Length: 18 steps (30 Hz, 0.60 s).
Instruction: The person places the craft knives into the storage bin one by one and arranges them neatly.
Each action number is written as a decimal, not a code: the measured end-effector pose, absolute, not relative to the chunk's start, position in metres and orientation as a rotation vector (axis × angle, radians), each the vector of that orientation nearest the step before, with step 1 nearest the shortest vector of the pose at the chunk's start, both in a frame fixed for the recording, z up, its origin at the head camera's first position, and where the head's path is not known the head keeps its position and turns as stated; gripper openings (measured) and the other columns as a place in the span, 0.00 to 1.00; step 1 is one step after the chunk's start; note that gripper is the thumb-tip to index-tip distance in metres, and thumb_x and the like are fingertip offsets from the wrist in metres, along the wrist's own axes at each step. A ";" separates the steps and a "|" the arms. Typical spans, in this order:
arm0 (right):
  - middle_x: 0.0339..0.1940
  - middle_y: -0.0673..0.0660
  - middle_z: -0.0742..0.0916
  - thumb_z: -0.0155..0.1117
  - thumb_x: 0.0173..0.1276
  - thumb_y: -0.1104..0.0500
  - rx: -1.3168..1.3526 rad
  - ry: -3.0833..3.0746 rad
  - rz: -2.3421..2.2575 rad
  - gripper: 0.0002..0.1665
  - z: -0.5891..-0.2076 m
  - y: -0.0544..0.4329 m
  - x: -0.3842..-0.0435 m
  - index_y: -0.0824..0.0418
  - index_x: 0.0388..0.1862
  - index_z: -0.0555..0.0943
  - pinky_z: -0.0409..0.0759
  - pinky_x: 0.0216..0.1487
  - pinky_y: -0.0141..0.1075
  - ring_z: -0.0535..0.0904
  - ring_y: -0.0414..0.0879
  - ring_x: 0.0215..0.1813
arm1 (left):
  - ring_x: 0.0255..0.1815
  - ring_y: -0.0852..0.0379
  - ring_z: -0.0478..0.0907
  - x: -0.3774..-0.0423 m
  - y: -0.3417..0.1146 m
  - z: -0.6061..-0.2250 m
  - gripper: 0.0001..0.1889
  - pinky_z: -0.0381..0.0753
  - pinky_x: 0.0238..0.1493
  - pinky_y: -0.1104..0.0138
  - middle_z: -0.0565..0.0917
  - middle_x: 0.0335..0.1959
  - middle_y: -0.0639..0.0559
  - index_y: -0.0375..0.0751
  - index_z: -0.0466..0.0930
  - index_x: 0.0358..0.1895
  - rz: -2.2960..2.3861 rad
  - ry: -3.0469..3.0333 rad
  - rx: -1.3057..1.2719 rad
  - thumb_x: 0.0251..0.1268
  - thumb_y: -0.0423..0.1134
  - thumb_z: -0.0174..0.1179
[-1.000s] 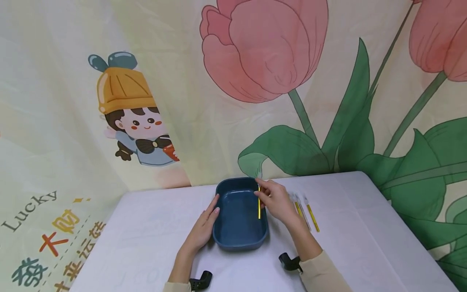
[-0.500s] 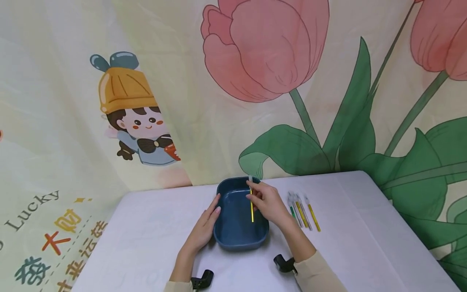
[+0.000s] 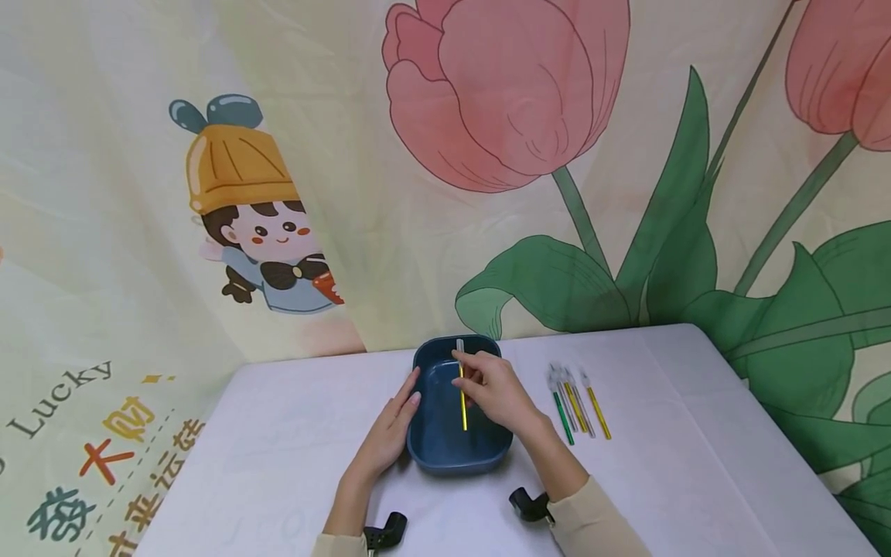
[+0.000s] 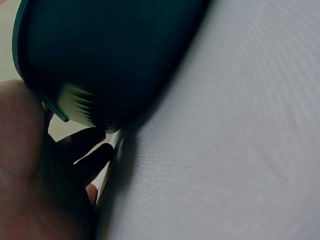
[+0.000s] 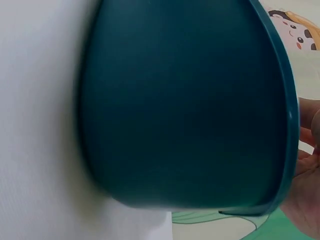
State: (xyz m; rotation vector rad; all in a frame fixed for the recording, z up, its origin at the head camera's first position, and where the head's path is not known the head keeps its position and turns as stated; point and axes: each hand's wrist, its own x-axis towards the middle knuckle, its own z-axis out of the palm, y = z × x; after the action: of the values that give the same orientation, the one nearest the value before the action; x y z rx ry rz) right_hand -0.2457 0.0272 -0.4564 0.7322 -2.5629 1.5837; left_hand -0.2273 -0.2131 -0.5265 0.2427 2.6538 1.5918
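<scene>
A dark blue rectangular tray (image 3: pixel 435 425) with rounded corners stands at the middle of the table. My left hand (image 3: pixel 390 433) rests along its left side, fingers extended against the wall. In the left wrist view, fingers (image 4: pixel 82 150) touch the underside edge of the tray (image 4: pixel 115 50). My right hand (image 3: pixel 497 394) pinches a slim gold pen-like stick (image 3: pixel 462 406) with a clear top end, upright over the tray's inside. The right wrist view shows mostly the tray wall (image 5: pixel 185 110), with part of a hand (image 5: pixel 305 185) beyond the rim; the stick is hidden there.
Several similar clear-ended sticks lie to the tray's right, among them a green one (image 3: pixel 563 418) and a gold one (image 3: pixel 598 412) set slightly apart. A white cloth (image 3: pixel 696 464) covers the table. A printed curtain (image 3: pixel 390 255) hangs right behind it.
My right hand has moved left with the gold stick, from the tray's right rim to over its middle. The green stick has come into view. My left hand has stayed put.
</scene>
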 end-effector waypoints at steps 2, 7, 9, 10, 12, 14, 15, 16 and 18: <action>0.34 0.52 0.80 0.68 0.74 0.61 0.750 -2.576 1.578 0.31 -0.457 0.025 -0.245 0.59 0.74 0.76 0.84 0.29 0.31 0.84 0.43 0.29 | 0.88 0.45 0.46 -0.227 -0.213 -0.527 0.30 0.34 0.83 0.35 0.54 0.85 0.62 0.72 0.53 0.83 1.592 2.649 0.236 0.83 0.64 0.39; 0.34 0.52 0.80 0.69 0.74 0.62 0.792 -2.591 1.567 0.32 -0.458 0.020 -0.243 0.61 0.75 0.75 0.83 0.29 0.30 0.83 0.42 0.30 | 0.87 0.46 0.49 -0.228 -0.214 -0.528 0.29 0.40 0.83 0.36 0.56 0.85 0.63 0.73 0.54 0.82 1.611 2.641 0.240 0.83 0.65 0.40; 0.34 0.52 0.80 0.68 0.74 0.63 0.813 -2.591 1.553 0.32 -0.458 0.018 -0.242 0.62 0.75 0.75 0.83 0.29 0.31 0.83 0.42 0.30 | 0.87 0.45 0.49 -0.229 -0.215 -0.529 0.29 0.41 0.83 0.36 0.57 0.85 0.62 0.73 0.54 0.82 1.623 2.635 0.250 0.83 0.64 0.40; 0.34 0.52 0.80 0.68 0.74 0.63 0.820 -2.592 1.546 0.32 -0.459 0.018 -0.242 0.61 0.75 0.75 0.83 0.28 0.31 0.83 0.43 0.30 | 0.87 0.46 0.48 -0.229 -0.215 -0.529 0.29 0.40 0.83 0.36 0.57 0.84 0.63 0.73 0.54 0.82 1.627 2.632 0.249 0.83 0.64 0.41; 0.33 0.51 0.80 0.68 0.74 0.62 0.830 -2.598 1.526 0.31 -0.460 0.016 -0.242 0.61 0.75 0.75 0.82 0.28 0.31 0.83 0.44 0.30 | 0.87 0.46 0.48 -0.229 -0.215 -0.529 0.29 0.39 0.83 0.35 0.57 0.85 0.62 0.73 0.55 0.82 1.636 2.625 0.250 0.83 0.63 0.41; 0.33 0.51 0.80 0.68 0.74 0.62 0.833 -2.606 1.506 0.31 -0.462 0.015 -0.242 0.60 0.75 0.75 0.81 0.27 0.30 0.83 0.43 0.30 | 0.87 0.44 0.48 -0.229 -0.215 -0.528 0.29 0.39 0.83 0.35 0.57 0.85 0.60 0.71 0.55 0.83 1.655 2.611 0.250 0.84 0.61 0.42; 0.33 0.51 0.80 0.69 0.74 0.62 0.832 -2.608 1.498 0.31 -0.463 0.015 -0.243 0.60 0.75 0.76 0.81 0.27 0.30 0.83 0.42 0.29 | 0.87 0.44 0.49 -0.229 -0.214 -0.528 0.28 0.41 0.83 0.35 0.58 0.85 0.60 0.70 0.56 0.82 1.665 2.603 0.247 0.84 0.60 0.43; 0.33 0.50 0.80 0.69 0.74 0.62 0.828 -2.612 1.489 0.31 -0.463 0.014 -0.242 0.60 0.74 0.76 0.81 0.27 0.30 0.82 0.41 0.29 | 0.87 0.44 0.50 -0.229 -0.214 -0.528 0.28 0.42 0.83 0.35 0.58 0.85 0.59 0.70 0.56 0.83 1.671 2.596 0.245 0.84 0.59 0.43; 0.32 0.50 0.80 0.69 0.74 0.61 0.821 -2.620 1.476 0.31 -0.464 0.013 -0.242 0.60 0.74 0.76 0.81 0.28 0.30 0.81 0.38 0.28 | 0.86 0.43 0.51 -0.229 -0.214 -0.527 0.28 0.43 0.83 0.36 0.58 0.85 0.58 0.68 0.56 0.83 1.681 2.585 0.248 0.85 0.58 0.43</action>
State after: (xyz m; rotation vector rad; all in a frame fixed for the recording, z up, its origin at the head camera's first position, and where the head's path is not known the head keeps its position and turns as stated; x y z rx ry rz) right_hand -0.2424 0.0128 -0.4640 0.8214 -2.6204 1.4761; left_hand -0.2293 -0.2143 -0.5275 0.2484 2.5846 1.6808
